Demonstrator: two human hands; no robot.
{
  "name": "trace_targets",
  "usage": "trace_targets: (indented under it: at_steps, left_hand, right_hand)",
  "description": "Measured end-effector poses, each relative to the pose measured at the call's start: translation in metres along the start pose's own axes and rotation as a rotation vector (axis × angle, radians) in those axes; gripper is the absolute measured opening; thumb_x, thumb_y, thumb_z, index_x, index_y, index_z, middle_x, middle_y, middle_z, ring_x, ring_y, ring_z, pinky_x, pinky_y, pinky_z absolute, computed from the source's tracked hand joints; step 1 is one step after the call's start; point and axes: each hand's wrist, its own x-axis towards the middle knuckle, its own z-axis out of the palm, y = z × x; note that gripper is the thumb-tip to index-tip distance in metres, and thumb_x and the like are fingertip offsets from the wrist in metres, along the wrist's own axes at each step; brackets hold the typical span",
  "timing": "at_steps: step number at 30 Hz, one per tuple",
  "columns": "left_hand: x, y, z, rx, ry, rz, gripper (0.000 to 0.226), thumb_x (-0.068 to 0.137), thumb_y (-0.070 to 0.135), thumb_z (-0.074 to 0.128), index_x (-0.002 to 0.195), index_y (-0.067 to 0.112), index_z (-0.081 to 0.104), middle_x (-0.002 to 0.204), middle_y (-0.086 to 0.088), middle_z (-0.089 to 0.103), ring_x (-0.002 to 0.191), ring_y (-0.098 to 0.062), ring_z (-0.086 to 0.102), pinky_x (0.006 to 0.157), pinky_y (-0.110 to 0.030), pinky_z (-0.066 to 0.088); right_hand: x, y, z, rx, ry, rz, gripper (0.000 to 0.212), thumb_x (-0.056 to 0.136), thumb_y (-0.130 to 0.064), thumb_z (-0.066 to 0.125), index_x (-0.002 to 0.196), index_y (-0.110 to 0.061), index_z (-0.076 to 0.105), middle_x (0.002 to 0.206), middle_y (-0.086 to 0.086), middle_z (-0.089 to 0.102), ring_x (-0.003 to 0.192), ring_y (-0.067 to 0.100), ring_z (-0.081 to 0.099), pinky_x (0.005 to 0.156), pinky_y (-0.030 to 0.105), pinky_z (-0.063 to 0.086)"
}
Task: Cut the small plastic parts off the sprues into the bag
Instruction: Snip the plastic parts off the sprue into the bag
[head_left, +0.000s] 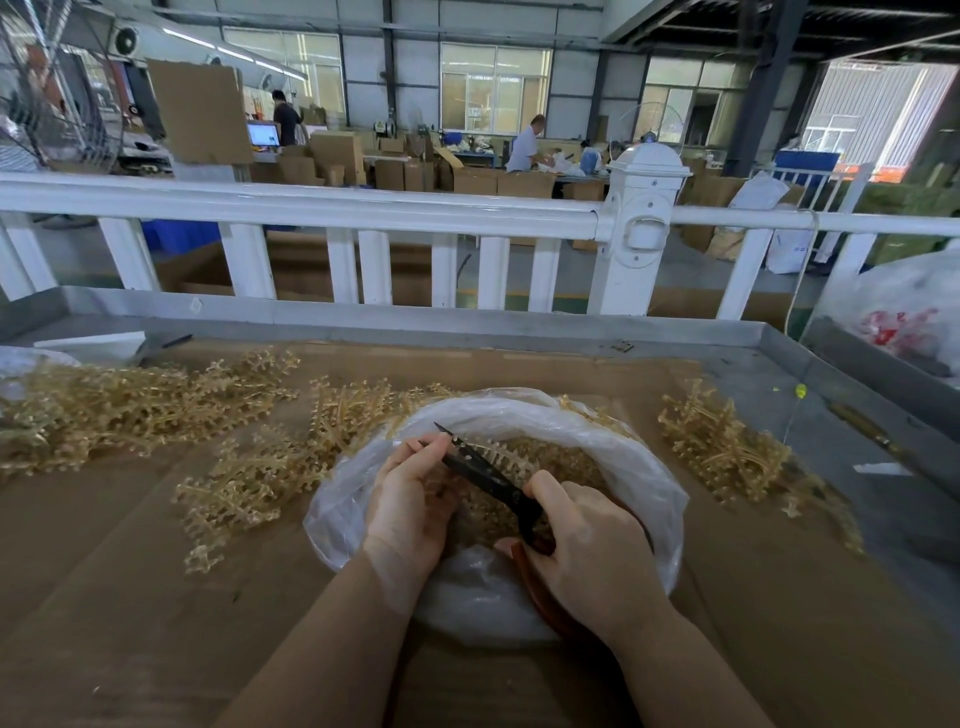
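An open clear plastic bag (639, 467) sits in front of me, holding a heap of small amber parts (566, 457). Over its mouth my left hand (410, 499) pinches an amber sprue (506, 452) with a comb-like row of parts. My right hand (587, 545) grips black scissors (483, 470) by their reddish-brown handles. The blades point up and left and lie against the sprue beside my left fingertips.
Piles of amber sprues lie on the cardboard-covered table (156, 597): a big heap at the left (119, 405), more at the middle (270, 467) and a bunch at the right (727, 447). A white railing (332, 208) runs behind the table. A white sack (909, 312) stands far right.
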Motion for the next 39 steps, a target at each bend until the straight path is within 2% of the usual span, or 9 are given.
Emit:
trace_targets:
  at_steps: [7,13,18,21,26,31,33,37,39]
  left_hand:
    - [0.005,0.009,-0.007,-0.053,0.033,-0.117,0.019,0.089,0.009,0.053,0.072,0.010,0.062,0.056,-0.002,0.064,0.045,-0.014,0.062,0.042,-0.021,0.050]
    - [0.003,0.011,-0.011,-0.121,-0.056,-0.132,0.019,0.068,0.030,0.068,0.068,0.011,0.065,0.063,-0.005,0.064,0.053,-0.018,0.065,0.047,-0.026,0.053]
    - [0.002,0.010,-0.007,-0.046,-0.037,-0.125,0.005,0.076,0.015,0.063,0.076,0.011,0.062,0.060,-0.003,0.065,0.048,-0.015,0.063,0.044,-0.021,0.050]
    - [0.003,0.011,-0.009,-0.070,-0.028,-0.120,0.008,0.082,0.015,0.059,0.076,0.011,0.062,0.060,-0.002,0.064,0.049,-0.015,0.062,0.044,-0.022,0.050]
    - [-0.001,0.013,-0.011,-0.023,-0.118,-0.095,0.016,0.061,0.009,0.066,0.076,0.012,0.060,0.065,-0.003,0.063,0.057,-0.016,0.062,0.048,-0.025,0.051]
    - [0.004,0.013,-0.010,-0.047,0.009,-0.104,0.009,0.083,0.005,0.051,0.078,0.008,0.058,0.064,-0.005,0.060,0.050,-0.016,0.060,0.042,-0.024,0.051]
    - [0.004,0.014,-0.011,-0.037,-0.009,-0.099,0.003,0.081,0.008,0.057,0.079,0.008,0.059,0.063,-0.005,0.062,0.051,-0.016,0.062,0.043,-0.024,0.052]
    - [0.001,0.016,-0.013,0.028,-0.123,-0.073,0.016,0.063,0.014,0.068,0.076,0.015,0.059,0.067,-0.001,0.063,0.062,-0.016,0.063,0.051,-0.024,0.053]
    - [0.001,0.015,-0.013,0.026,-0.101,-0.067,0.011,0.071,0.007,0.064,0.077,0.013,0.056,0.063,-0.001,0.063,0.058,-0.015,0.063,0.048,-0.023,0.053]
  right_hand:
    - [-0.001,0.003,-0.002,0.002,0.027,-0.028,0.046,0.073,-0.048,0.076,0.101,-0.013,0.065,0.081,0.000,0.066,0.074,0.021,0.063,0.058,0.036,0.054]
    - [-0.001,0.004,-0.002,0.016,0.009,-0.025,0.044,0.074,-0.046,0.076,0.101,-0.014,0.065,0.082,0.000,0.066,0.076,0.020,0.063,0.060,0.036,0.054]
    - [-0.001,0.004,-0.002,0.025,0.006,-0.030,0.041,0.071,-0.043,0.079,0.098,-0.015,0.064,0.081,-0.002,0.065,0.075,0.020,0.063,0.059,0.035,0.053]
    - [-0.002,0.005,-0.002,0.027,0.007,-0.034,0.042,0.070,-0.041,0.080,0.100,-0.015,0.065,0.083,-0.001,0.066,0.077,0.021,0.063,0.060,0.037,0.054]
    - [-0.002,0.005,-0.003,0.055,0.004,-0.034,0.045,0.074,-0.048,0.075,0.102,-0.014,0.065,0.085,0.000,0.066,0.080,0.022,0.063,0.063,0.039,0.055]
    - [-0.002,0.004,-0.003,0.065,0.003,-0.038,0.045,0.075,-0.050,0.073,0.101,-0.015,0.064,0.085,-0.001,0.066,0.080,0.021,0.063,0.063,0.038,0.054]
    - [-0.002,0.004,-0.003,0.066,-0.002,-0.036,0.045,0.075,-0.052,0.072,0.101,-0.015,0.064,0.085,-0.001,0.066,0.080,0.021,0.062,0.063,0.038,0.054]
    - [-0.002,0.004,-0.003,0.053,-0.015,-0.030,0.044,0.074,-0.050,0.073,0.102,-0.017,0.064,0.086,-0.003,0.066,0.080,0.019,0.062,0.064,0.035,0.054]
    - [-0.002,0.004,-0.003,0.052,-0.010,-0.025,0.044,0.074,-0.050,0.074,0.101,-0.017,0.064,0.085,-0.004,0.066,0.080,0.018,0.062,0.063,0.034,0.054]
